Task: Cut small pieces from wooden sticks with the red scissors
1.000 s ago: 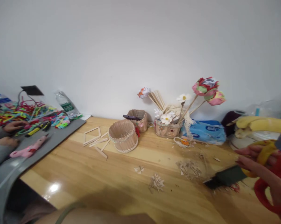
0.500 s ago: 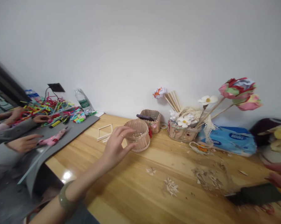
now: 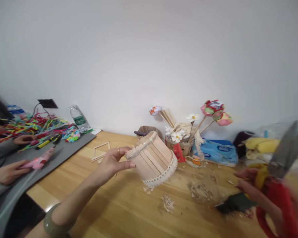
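Observation:
Between its thumb and fingers, my left hand (image 3: 114, 163) grips the rim of a round wooden-stick basket (image 3: 152, 160). The basket is tilted above the table, with white lace along its lower edge and a sparkly band near the rim. At the lower right, my right hand (image 3: 259, 195) holds scissors (image 3: 279, 195) with red and yellow handles, blades pointing up; both are blurred. A dark green object (image 3: 238, 202) lies beneath my right hand. Small wood-coloured petals (image 3: 167, 203) lie in a pile below the basket.
Behind stand a second basket (image 3: 149, 129), a flower basket (image 3: 185, 145) and a blue tissue pack (image 3: 217, 151). Stick frames (image 3: 101, 145) lie left of the basket. Another person's hand (image 3: 9, 172) holds a pink glue gun (image 3: 38, 161) over a grey mat (image 3: 72, 144).
My left hand has taken hold of the round basket, lifted and tilted it. My right hand has come further into view with the scissors. The view has shifted.

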`<act>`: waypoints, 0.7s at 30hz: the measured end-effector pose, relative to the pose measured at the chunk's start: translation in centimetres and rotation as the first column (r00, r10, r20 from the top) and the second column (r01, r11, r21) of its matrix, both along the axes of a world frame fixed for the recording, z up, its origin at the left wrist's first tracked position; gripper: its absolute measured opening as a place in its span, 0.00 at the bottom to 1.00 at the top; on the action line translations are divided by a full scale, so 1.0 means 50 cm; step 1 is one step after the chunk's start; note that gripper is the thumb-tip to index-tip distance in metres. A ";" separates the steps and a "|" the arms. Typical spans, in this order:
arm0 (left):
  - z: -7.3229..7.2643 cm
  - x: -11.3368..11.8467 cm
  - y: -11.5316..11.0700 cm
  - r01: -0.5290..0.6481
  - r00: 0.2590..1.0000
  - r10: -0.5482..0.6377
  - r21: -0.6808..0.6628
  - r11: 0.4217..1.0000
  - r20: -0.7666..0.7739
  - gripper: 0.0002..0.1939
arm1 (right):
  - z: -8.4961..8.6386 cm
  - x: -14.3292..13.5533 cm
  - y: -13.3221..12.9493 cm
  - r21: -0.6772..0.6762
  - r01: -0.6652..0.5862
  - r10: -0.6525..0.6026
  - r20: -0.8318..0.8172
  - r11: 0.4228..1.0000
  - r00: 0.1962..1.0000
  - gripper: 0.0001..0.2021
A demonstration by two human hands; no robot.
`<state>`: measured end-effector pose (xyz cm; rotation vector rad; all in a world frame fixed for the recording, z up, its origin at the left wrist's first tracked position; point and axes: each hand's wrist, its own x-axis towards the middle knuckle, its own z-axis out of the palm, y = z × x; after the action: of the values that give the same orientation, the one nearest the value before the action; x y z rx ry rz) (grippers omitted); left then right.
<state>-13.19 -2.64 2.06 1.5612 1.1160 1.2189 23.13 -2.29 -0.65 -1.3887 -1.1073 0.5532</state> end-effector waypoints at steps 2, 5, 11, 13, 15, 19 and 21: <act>0.003 0.032 0.014 0.053 0.985 -0.046 -0.039 0.998 0.166 0.09 | 0.010 -0.011 -0.013 -0.078 -0.162 0.161 -0.019 0.984 0.987 0.15; 0.006 0.090 0.039 0.131 0.946 -0.105 -0.063 0.989 0.306 0.12 | 0.001 -0.021 -0.022 -0.034 -0.309 0.308 -0.020 0.951 0.951 0.19; -0.009 0.198 0.077 0.263 0.875 -0.182 -0.124 0.957 0.448 0.16 | -0.009 -0.026 -0.018 0.037 -0.291 0.293 -0.060 0.956 0.954 0.16; -0.021 0.224 0.083 0.320 0.852 -0.205 -0.168 0.932 0.482 0.16 | 0.003 -0.027 -0.023 0.051 -0.248 0.251 -0.079 0.967 0.965 0.19; -0.034 0.245 0.086 0.364 0.828 -0.215 -0.206 0.908 0.518 0.15 | 0.014 -0.026 -0.029 0.062 -0.201 0.206 -0.094 0.978 0.974 0.19; -0.055 0.272 0.089 0.429 0.794 -0.217 -0.270 0.862 0.568 0.14 | 0.017 -0.019 -0.030 0.070 -0.084 0.092 -0.122 0.994 0.988 0.19; -0.060 0.276 0.091 0.422 0.801 -0.186 -0.316 0.850 0.569 0.15 | 0.012 -0.012 -0.025 0.081 -0.035 0.046 -0.127 0.996 0.991 0.20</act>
<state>0.62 1.93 -0.95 0.9389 0.6664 0.9934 22.51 -3.52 -0.07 -1.2476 -1.0444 0.6135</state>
